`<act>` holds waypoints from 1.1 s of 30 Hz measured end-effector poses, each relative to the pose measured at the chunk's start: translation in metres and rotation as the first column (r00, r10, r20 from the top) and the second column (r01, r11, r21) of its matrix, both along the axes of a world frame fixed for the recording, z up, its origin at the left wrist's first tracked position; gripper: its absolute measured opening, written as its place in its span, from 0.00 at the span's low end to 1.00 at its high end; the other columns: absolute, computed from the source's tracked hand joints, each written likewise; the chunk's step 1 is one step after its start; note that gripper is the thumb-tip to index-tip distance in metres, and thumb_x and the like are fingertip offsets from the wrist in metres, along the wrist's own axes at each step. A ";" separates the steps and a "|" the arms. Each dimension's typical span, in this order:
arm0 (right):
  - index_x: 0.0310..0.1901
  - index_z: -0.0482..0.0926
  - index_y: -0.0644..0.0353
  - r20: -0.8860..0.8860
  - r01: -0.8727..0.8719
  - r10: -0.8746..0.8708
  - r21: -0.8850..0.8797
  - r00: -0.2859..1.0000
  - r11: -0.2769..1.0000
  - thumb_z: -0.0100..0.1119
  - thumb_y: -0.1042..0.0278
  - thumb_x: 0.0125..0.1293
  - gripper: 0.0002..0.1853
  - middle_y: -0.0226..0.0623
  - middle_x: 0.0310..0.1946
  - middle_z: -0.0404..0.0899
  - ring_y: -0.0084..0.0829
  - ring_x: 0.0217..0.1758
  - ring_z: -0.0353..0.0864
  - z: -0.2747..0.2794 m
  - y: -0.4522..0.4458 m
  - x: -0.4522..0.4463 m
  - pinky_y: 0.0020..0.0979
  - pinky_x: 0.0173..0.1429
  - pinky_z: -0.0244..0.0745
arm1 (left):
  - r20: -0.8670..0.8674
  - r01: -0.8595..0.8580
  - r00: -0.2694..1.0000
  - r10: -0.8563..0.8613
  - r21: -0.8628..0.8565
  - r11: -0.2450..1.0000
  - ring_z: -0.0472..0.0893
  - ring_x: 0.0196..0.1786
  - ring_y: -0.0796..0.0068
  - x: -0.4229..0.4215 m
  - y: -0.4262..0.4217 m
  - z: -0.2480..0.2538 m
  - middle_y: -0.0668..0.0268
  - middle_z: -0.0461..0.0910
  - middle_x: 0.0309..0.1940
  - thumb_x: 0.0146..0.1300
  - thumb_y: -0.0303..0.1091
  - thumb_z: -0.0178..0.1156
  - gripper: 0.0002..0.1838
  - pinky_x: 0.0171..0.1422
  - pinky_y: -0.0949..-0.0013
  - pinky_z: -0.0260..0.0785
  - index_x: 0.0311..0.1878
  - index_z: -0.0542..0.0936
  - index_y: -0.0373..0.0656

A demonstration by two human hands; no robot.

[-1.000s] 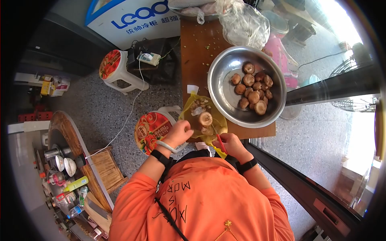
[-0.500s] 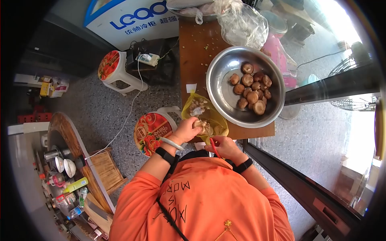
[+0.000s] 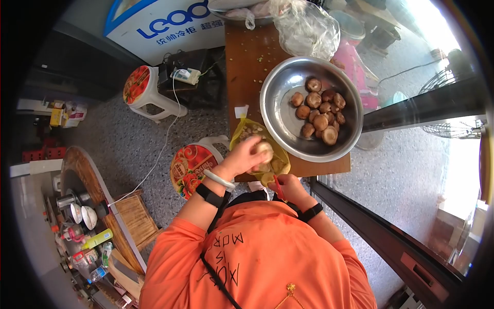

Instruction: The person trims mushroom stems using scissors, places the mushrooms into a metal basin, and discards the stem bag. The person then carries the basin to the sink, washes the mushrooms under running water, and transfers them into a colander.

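Now the left hand (image 3: 242, 158), its grip round a mushroom (image 3: 265, 150), has shifted farther over the yellow bag (image 3: 280, 156) beside the steel bowl (image 3: 282, 122); the right hand (image 3: 295, 191) grips red-handled scissors (image 3: 278, 186) close by.

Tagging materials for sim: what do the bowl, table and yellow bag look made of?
Bowl: smooth, shiny metal, likely stainless steel; bright reflections inside.
Table: wood or wood-look laminate; even brown top, grain unclear.
Yellow bag: thin plastic film, slight gloss; crumpled, partly see-through.
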State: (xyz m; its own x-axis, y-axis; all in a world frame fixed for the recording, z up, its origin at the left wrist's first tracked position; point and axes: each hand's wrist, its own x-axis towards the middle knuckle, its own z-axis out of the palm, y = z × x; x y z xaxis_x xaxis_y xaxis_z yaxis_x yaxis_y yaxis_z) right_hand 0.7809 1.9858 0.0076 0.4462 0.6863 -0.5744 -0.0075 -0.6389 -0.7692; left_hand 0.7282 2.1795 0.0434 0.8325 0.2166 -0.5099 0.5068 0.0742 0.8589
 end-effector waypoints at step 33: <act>0.28 0.77 0.60 0.257 -0.088 0.120 -0.131 0.959 0.987 0.60 0.47 0.50 0.20 0.45 0.25 0.78 0.45 0.32 0.78 -0.002 0.021 -0.007 0.39 0.38 0.72 | 0.074 -0.109 0.994 0.082 0.512 0.852 0.77 0.29 0.52 -0.025 -0.003 -0.065 0.52 0.77 0.23 0.50 0.39 0.58 0.13 0.33 0.60 0.69 0.28 0.74 0.36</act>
State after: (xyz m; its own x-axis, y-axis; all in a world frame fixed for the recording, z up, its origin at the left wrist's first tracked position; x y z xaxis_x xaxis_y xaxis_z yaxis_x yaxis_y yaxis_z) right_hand 0.7743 2.0071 0.0060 0.5221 0.6717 -0.5256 0.2561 -0.7113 -0.6546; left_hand 0.7034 2.1760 -0.0212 0.8148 0.5163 -0.2637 0.4772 -0.3389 0.8108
